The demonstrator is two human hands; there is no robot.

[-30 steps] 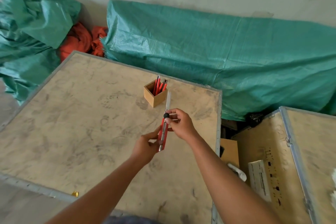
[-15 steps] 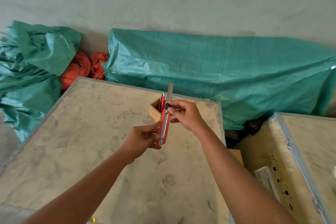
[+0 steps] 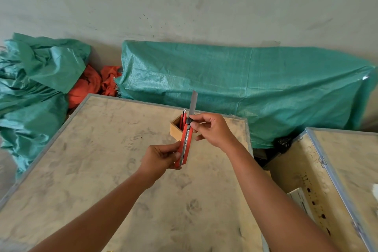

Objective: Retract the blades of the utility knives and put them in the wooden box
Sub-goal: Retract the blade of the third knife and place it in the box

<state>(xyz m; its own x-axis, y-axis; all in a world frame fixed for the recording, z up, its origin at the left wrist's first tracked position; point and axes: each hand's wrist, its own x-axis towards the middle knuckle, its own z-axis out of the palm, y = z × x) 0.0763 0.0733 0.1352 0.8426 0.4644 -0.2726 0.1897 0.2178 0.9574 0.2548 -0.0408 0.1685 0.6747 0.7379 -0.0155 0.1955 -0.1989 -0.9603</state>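
I hold a red utility knife (image 3: 185, 146) upright above the plywood table top (image 3: 102, 170). Its long grey blade sticks out of the top end. My left hand (image 3: 161, 157) grips the lower end of the handle. My right hand (image 3: 212, 129) pinches the black slider wheel at the upper end between thumb and forefinger. Just behind the knife stands a small wooden box (image 3: 176, 128) with other red knives upright in it; the knife and my right hand hide part of it.
Green tarpaulin bundles (image 3: 245, 88) and orange cloth (image 3: 92, 86) lie against the wall behind the table. At the right stands a second plywood crate (image 3: 337, 170) with a metal edge; a white carton (image 3: 300, 200) lies in the gap beside it.
The view has tilted up, so hands and knife sit nearer the box in the frame. Both hands keep their grip. The blade is still out, about as long as before.
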